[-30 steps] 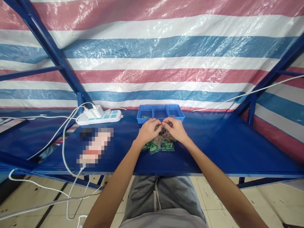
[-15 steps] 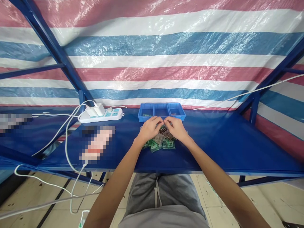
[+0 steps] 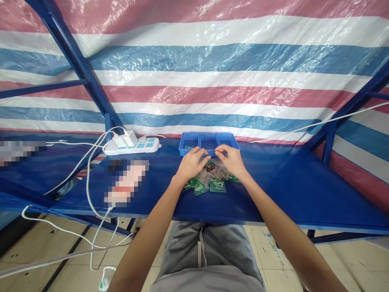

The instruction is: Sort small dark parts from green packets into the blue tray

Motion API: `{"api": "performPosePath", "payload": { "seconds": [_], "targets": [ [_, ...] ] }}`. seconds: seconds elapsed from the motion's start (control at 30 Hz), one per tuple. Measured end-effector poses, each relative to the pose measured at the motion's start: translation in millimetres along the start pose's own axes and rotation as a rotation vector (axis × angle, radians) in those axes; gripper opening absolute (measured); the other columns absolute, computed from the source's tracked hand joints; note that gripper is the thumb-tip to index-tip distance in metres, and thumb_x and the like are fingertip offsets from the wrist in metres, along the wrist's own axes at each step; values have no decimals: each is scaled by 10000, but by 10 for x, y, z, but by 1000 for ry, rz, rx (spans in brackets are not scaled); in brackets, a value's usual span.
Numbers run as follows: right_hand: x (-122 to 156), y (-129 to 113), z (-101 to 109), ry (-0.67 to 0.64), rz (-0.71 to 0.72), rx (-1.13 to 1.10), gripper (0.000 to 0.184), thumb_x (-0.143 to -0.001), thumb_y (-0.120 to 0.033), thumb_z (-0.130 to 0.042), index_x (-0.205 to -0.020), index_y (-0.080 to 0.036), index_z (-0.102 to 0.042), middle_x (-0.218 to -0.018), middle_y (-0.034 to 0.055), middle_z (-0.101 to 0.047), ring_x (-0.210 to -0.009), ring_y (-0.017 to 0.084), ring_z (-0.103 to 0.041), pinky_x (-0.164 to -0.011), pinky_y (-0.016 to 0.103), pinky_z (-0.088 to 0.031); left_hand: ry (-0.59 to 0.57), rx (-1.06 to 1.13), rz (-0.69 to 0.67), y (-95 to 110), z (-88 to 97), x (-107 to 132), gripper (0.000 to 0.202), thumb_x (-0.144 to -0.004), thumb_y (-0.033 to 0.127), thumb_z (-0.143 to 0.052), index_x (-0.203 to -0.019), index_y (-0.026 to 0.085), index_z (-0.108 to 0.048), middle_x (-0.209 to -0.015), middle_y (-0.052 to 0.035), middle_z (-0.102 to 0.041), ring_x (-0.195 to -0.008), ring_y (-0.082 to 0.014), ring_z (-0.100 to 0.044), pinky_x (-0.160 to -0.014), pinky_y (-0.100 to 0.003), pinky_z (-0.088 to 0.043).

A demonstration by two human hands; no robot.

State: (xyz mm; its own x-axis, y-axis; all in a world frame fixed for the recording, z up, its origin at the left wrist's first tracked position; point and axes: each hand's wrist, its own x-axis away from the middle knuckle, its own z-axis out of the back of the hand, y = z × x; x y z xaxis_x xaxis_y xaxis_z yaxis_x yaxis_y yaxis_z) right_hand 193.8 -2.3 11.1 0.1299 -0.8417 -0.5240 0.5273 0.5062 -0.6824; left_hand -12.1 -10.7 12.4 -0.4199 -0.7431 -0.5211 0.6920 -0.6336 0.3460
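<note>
My left hand (image 3: 193, 163) is curled over the left side of a pile, its thumb near its fingertips. My right hand (image 3: 231, 162) faces it from the other side, thumb and fingers in a pinch. A small gap parts the two sets of fingertips, and whatever they hold is too small to make out. Below them lies the pile of small clear packets (image 3: 204, 177), some with green contents (image 3: 217, 186), others with brownish metallic-looking pieces. Just behind my fingers stands a blue three-compartment tray (image 3: 209, 136); some green packets show in its left compartment.
On the blue table (image 3: 279, 182), a white power strip (image 3: 133, 148) with plugged-in adapters stands at the back left. A blurred-out pinkish object (image 3: 127, 184) lies left of my arm, with a white cable (image 3: 88, 178) nearby. Blue frame posts (image 3: 77, 61) and a striped sheet (image 3: 212, 77) close the back.
My hands have drawn slightly apart; their fingertips were together before. My right hand has shifted a little to the right, showing more of the pile. The camera view has moved slightly.
</note>
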Motion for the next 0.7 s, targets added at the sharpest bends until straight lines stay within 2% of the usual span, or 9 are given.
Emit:
{"api": "performPosePath", "payload": {
  "seconds": [0.17,0.27,0.37,0.5,0.6,0.7],
  "targets": [
    [-333,154,-41,21,49,209,175,-900,-201,-548,-974,-206,-706,-882,57,-725,-794,217,-653,-785,346,-497,27,-80,62,-63,-8,13,169,-984,274,-470,-1022,224,-627,-925,-52,-567,-844,-191,-583,-673,-277,-438],
    [-384,198,-85,47,48,322,242,-916,-191,-537,-1100,-202,-694,-960,89,-720,-897,253,-651,-843,378,-498,18,-96,87,-104,-36,21,181,-972,258,-474,-1025,219,-644,-949,-61,-582,-852,-197,-601,-652,-280,-444],
    [-241,186,-90,62,111,336,270,-952,-194,-480,-1132,-181,-680,-1013,116,-703,-959,271,-639,-878,397,-493,-16,-118,67,-152,-57,20,201,-960,267,-505,-1023,207,-686,-975,-74,-631,-910,-220,-620,-725,-305,-483],
    [32,126,-88,-46,201,309,257,-983,-221,-450,-1060,-200,-695,-1001,106,-707,-968,281,-627,-894,416,-487,-92,-121,-32,-188,-48,12,226,-946,298,-548,-1033,202,-734,-1003,-79,-693,-953,-240,-635,-909,-374,-497],
    [130,87,-140,-92,208,304,252,-984,-219,-460,-1033,-208,-707,-962,94,-718,-947,280,-630,-938,441,-475,-99,-112,33,-209,-14,11,259,-938,323,-557,-1086,202,-731,-1029,-88,-708,-982,-257,-650,-872,-369,-519],
    [147,68,-211,-143,233,299,271,-984,-202,-458,-1064,-193,-716,-1003,99,-731,-973,282,-630,-953,452,-478,-90,-102,76,-257,33,15,254,-936,308,-545,-1082,213,-730,-1013,-82,-721,-964,-247,-668,-868,-357,-529]
  ]
}}
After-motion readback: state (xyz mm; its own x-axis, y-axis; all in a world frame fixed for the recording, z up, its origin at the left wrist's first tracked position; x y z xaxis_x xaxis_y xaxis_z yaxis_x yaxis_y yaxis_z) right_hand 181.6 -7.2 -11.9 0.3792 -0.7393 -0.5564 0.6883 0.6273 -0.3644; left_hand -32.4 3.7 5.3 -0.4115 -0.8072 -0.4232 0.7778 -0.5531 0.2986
